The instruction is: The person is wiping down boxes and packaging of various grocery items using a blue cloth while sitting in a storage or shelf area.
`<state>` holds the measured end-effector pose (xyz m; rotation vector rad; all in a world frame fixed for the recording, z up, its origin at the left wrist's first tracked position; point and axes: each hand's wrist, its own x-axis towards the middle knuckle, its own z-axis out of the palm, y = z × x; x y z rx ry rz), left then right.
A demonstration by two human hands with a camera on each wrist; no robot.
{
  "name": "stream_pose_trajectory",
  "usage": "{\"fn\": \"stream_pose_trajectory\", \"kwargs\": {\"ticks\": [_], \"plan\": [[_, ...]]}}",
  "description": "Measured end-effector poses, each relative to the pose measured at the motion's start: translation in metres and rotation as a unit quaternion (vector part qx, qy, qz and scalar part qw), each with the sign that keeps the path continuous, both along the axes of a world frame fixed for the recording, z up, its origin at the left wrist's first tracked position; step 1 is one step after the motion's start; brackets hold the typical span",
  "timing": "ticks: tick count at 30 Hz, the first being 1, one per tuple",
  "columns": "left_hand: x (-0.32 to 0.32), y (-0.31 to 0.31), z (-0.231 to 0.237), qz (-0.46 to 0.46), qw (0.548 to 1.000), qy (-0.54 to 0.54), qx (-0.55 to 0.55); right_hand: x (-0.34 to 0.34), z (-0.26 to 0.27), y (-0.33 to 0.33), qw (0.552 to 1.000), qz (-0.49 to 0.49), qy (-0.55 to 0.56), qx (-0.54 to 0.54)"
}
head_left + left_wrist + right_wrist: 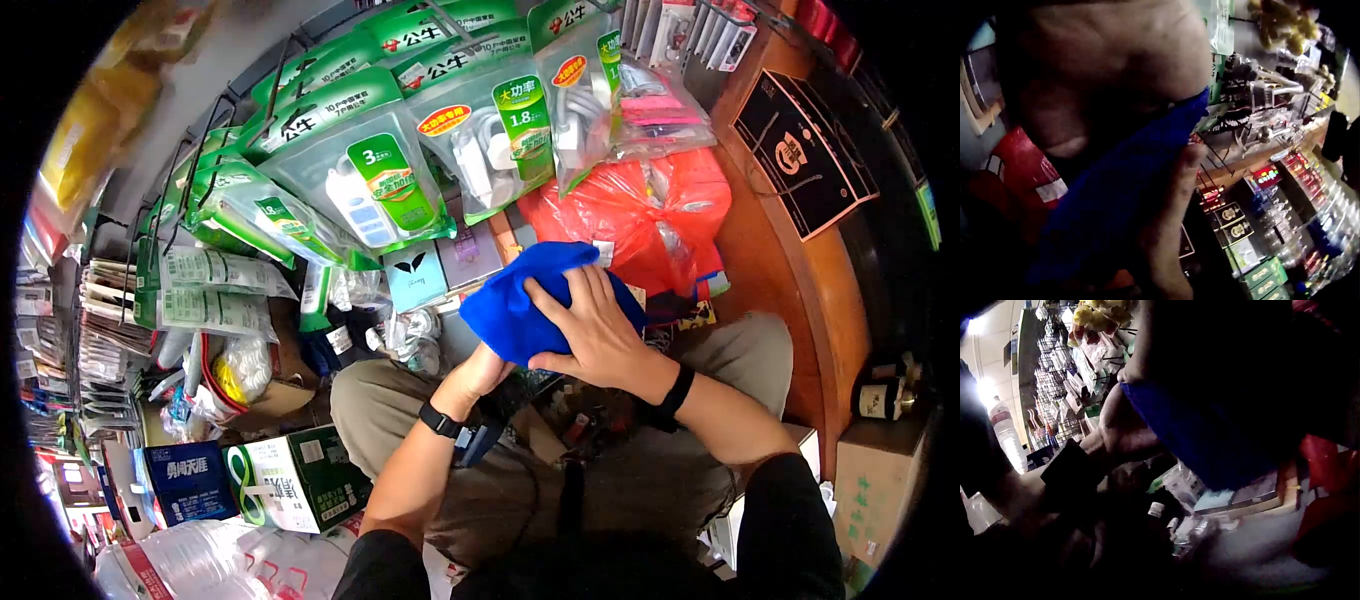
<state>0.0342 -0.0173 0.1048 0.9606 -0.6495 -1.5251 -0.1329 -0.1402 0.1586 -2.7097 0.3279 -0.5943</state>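
Observation:
A bright blue cloth [520, 300] is bunched up between both hands above the person's lap. The right hand [610, 335] lies over its upper side, with fingers spread across it and the thumb along its lower edge. From below, the left hand [485, 368] holds the cloth; its fingers are mostly hidden under the fabric. In the left wrist view the cloth [1116, 181] slants down from the heel of a dark, close hand, with a thumb-like digit over it. The right wrist view shows the cloth [1204, 434] hanging in a broad fold beneath a shadowed hand.
Hanging green-and-clear packs of power strips [375, 190] line the back. Behind the hands sit a red plastic bag [640, 215] and small flat boxes [415, 275]. Cartons [290, 480] and large clear bottles [190, 560] stand at left, a black box [805, 150] at right.

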Motion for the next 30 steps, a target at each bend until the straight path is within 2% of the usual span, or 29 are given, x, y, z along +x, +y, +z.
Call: {"fn": "stream_pose_trajectory", "kwargs": {"ticks": [1,4,5,6,8,9,12,14,15,17,18,20,21,23,24,25,26,28,29,30], "plan": [[-0.001,0.001,-0.001,-0.008,1.000,-0.023,-0.002,0.002,-0.002,0.001,1.000,-0.010,-0.007,-0.006],[-0.009,-0.005,-0.001,-0.032,0.988,-0.150,-0.013,0.005,-0.013,-0.003,0.994,-0.011,-0.066,0.088],[-0.010,-0.003,0.002,-0.051,0.991,-0.121,-0.022,0.007,-0.015,-0.005,0.995,-0.022,-0.072,0.073],[-0.012,-0.002,0.010,-0.068,0.993,-0.093,-0.032,0.008,-0.015,-0.007,0.993,-0.027,-0.055,0.104],[-0.017,0.000,0.016,-0.067,0.997,-0.034,0.021,0.011,-0.017,-0.008,0.985,-0.037,-0.020,0.169],[-0.018,0.000,0.017,-0.066,0.997,-0.006,0.047,0.016,-0.016,-0.008,0.984,-0.043,-0.098,0.140],[-0.011,0.005,-0.004,-0.142,0.987,-0.079,0.013,0.023,-0.012,-0.015,0.963,-0.094,-0.088,0.236],[-0.016,0.008,-0.018,-0.093,0.980,-0.173,-0.020,0.026,-0.018,-0.022,0.958,-0.154,-0.142,0.194],[-0.022,0.002,0.007,-0.101,0.971,-0.215,-0.035,0.027,-0.020,-0.028,0.941,-0.174,-0.149,0.250],[-0.024,-0.005,0.013,-0.084,0.973,-0.212,-0.036,0.028,-0.025,-0.042,0.902,-0.209,-0.195,0.322],[-0.027,-0.006,0.013,-0.067,0.975,-0.207,-0.036,0.025,-0.027,-0.050,0.886,-0.217,-0.177,0.368],[-0.030,-0.009,0.015,-0.033,0.978,-0.200,-0.039,0.022,-0.034,-0.055,0.874,-0.214,-0.176,0.400],[-0.027,-0.010,0.015,-0.066,0.980,-0.186,-0.028,0.023,-0.035,-0.055,0.872,-0.227,-0.197,0.386],[-0.035,-0.007,0.017,-0.048,0.989,-0.136,-0.044,0.024,-0.040,-0.056,0.867,-0.254,-0.237,0.358],[-0.043,-0.005,0.016,-0.039,0.992,-0.109,-0.052,0.016,-0.042,-0.068,0.853,-0.285,-0.165,0.405],[-0.053,-0.004,0.017,-0.032,0.984,-0.167,-0.046,0.017,-0.050,-0.072,0.790,-0.295,-0.205,0.497],[-0.065,-0.007,0.019,0.008,0.958,-0.273,-0.090,0.018,-0.058,-0.074,0.716,-0.301,-0.242,0.581],[-0.076,-0.009,0.016,0.010,0.912,-0.400,-0.086,0.013,-0.056,-0.077,0.735,-0.297,-0.242,0.559],[-0.080,-0.008,0.003,0.050,0.896,-0.435,-0.078,0.014,-0.061,-0.079,0.745,-0.295,-0.249,0.544],[-0.081,-0.006,0.005,0.061,0.933,-0.352,-0.045,0.015,-0.055,-0.077,0.754,-0.294,-0.256,0.529]]}}
